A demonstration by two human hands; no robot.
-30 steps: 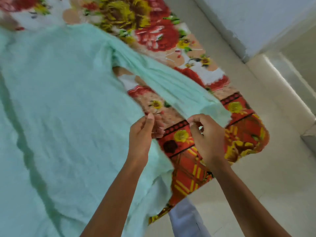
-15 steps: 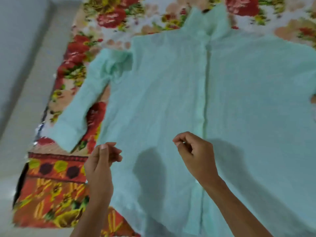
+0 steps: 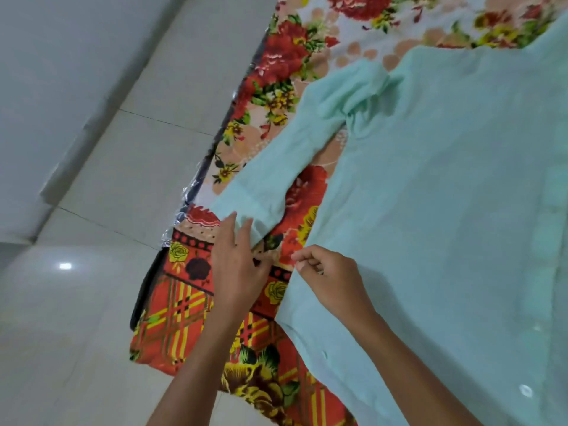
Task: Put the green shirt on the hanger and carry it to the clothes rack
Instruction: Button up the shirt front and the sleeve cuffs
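Observation:
The light green shirt (image 3: 430, 210) lies spread flat, front up, on a floral bedsheet (image 3: 276, 87). Its long left sleeve (image 3: 276, 167) runs down and left toward me. My left hand (image 3: 236, 265) reaches forward with straight fingers and touches the sleeve's cuff (image 3: 246, 207). Just to the right, my right hand (image 3: 329, 278) hovers with curled fingers, its fingertips at the shirt's side edge. Whether they pinch the cloth does not show. No hanger or clothes rack is in view.
The sheet's orange plaid border (image 3: 184, 305) hangs over the bed's near left corner. A pale tiled floor (image 3: 76, 302) and a white wall (image 3: 61, 72) lie to the left of the bed.
My view has swung left to the left sleeve. My left hand has stretched its fingers out onto the cuff. My right hand has shifted left, from the button line to the side edge.

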